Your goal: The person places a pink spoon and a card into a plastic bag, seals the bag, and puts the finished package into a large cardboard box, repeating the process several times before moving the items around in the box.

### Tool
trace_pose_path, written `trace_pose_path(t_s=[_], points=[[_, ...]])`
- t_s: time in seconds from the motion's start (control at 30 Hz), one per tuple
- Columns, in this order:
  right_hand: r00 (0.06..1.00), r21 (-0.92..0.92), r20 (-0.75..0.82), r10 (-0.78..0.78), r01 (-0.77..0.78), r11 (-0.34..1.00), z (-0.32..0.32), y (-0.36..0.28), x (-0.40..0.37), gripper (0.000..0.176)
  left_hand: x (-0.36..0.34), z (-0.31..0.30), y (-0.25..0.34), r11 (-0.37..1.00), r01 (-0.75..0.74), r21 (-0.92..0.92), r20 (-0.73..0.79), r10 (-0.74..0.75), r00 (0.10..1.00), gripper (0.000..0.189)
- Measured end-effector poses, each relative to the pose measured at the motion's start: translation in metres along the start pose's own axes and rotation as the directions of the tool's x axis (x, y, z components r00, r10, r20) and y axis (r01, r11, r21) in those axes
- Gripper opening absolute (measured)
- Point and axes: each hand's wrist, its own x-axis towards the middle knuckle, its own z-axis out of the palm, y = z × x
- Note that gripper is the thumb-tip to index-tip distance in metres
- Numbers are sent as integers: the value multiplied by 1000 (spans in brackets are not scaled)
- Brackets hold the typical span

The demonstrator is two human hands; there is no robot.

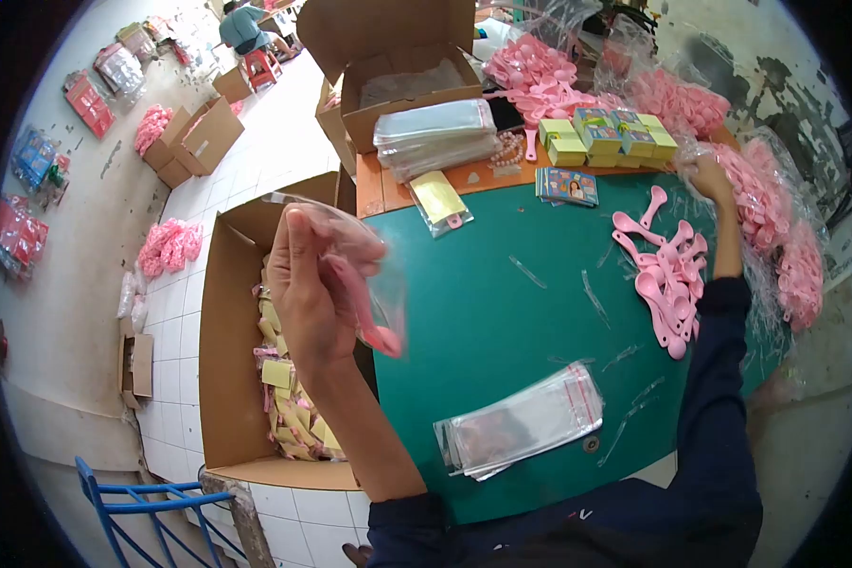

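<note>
Head view: the left hand [308, 284] is up at about 9 o'clock, fingers pinched shut on a small clear bag [374, 275] with a blurry pink spoon [367, 317] inside. The right hand [710, 176] is far off at 2 o'clock, pressed against a big plastic sack of pink spoons [776, 227]; I cannot tell if it is gripping. Just below that hand, at 3 o'clock, a pile of loose pink spoons [667, 284] lies on the green table [502, 312]. At 6 o'clock lies a stack of empty clear bags [521, 421]. At 12 o'clock sit small yellow-green boxes [608, 137]. Under the left hand, an open cardboard box [227, 379] on the floor holds filled packets [293, 417].
</note>
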Motion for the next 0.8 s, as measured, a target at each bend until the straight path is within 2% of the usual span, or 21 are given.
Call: trace_pose_path(t_s=[0.03,0.07,0.1,0.17,0.2,0.23,0.27,0.3,0.37,0.4,0.5,0.53,0.6,0.63,0.73,0.8], points=[[981,405,137,-136,70,912,0,25,17,37,0,8,4,998,9,64,-29,-7,1000,29],[985,-180,162,57,-27,983,-8,17,22,35,-2,15,6,991,37,127,-60,-29,998,29],[997,-331,82,13,15,943,-6,-16,5,35,-2,19,5,980,65,187,-87,-50,995,30],[989,-608,-75,-127,55,792,11,-107,-32,37,2,18,-2,941,-15,338,-27,25,999,32],[993,-168,117,4,16,986,20,-117,-28,36,2,18,-4,916,-44,399,-3,50,999,32],[936,286,351,37,-145,947,35,-117,-27,36,0,18,-7,886,-63,459,19,61,998,33],[944,146,315,-93,48,988,57,-108,-16,37,0,18,-13,898,-67,435,15,67,998,33],[928,-2,293,-229,240,971,82,-98,-5,40,1,19,-18,900,-34,434,0,38,999,33],[943,-32,28,-331,331,943,126,-82,0,33,2,20,-23,898,23,439,-32,-10,999,33],[919,-53,-104,-380,376,925,139,-83,2,30,4,15,-28,859,45,509,-30,-35,999,36],[966,-45,-3,-260,260,965,149,-82,1,29,8,-8,-41,873,203,442,-19,-217,976,31],[982,24,0,-189,189,982,149,-84,0,29,10,-13,-46,878,287,383,-29,-299,954,27],[973,48,-155,-172,182,982,153,-83,0,29,12,-16,-53,854,455,254,-29,-463,886,19],[960,62,-231,-161,180,982,155,-83,-1,30,11,-16,-55,833,471,291,-16,-488,873,18],[881,-129,-350,-319,292,948,155,-79,-3,24,6,1,-48,760,507,406,-3,-553,833,20],[981,324,-104,-163,188,927,126,-123,-28,22,7,-5,-57,795,395,461,182,-520,834,21]])
